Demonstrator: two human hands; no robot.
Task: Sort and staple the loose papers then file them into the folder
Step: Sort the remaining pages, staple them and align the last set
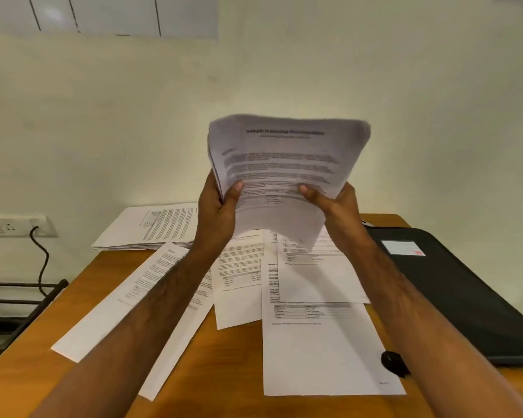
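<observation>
A: Why is the sheaf of printed pages (284,164) up in the air instead of on the wooden desk (21,369)?

B: Probably to square it. The left hand (216,206) grips its lower left edge, thumb on the front page and fingers curled behind; the right hand (335,203) pinches the lower right edge the same way. Held upright like that, the edges can be checked or knocked level before stapling. That is my reading.

A: And the rest of the papers?

B: Several loose sheets (314,342) lie fanned and overlapping on the desk, under the arms, from about 8 o'clock round to 5 o'clock of the raised sheaf. A neater stack of pages (151,227) sits at 9 o'clock, apparently set apart as sorted.

A: The folder?

B: The black folder (453,291) lies closed at 4 o'clock, clear of the sorting area. A small black object (393,362) rests on the nearest sheet; I cannot tell whether it is the stapler.
</observation>
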